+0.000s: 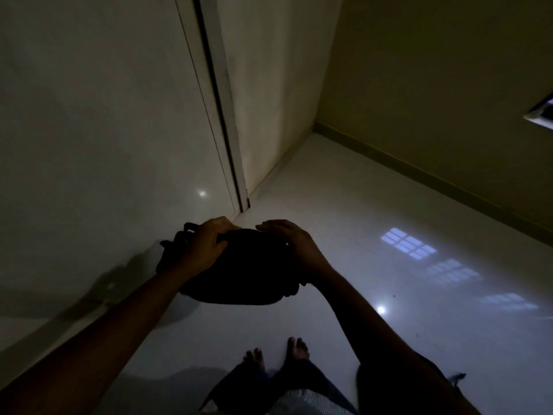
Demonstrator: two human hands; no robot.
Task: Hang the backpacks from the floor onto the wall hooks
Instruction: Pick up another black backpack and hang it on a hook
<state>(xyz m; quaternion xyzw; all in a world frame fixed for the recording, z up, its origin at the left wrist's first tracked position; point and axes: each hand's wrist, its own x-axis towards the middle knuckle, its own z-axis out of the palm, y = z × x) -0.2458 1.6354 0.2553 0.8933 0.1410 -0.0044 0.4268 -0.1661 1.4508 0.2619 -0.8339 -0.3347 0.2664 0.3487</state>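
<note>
A dark backpack [242, 271] hangs in the air in front of me, above the glossy white floor. My left hand [206, 247] grips its top left part, fingers curled into the fabric, with loose straps [173, 250] dangling beside that hand. On the bag's right side rests my right hand [293, 244], fingers spread over its upper edge and holding it. No wall hooks are in view. The room is dim, so the bag's details are hard to make out.
A pale door or panel [104, 130] with its frame [224, 115] stands close on the left. A yellowish wall with a skirting strip [419, 172] runs along the right. My bare feet [278, 357] stand on the floor [389, 229] below the bag.
</note>
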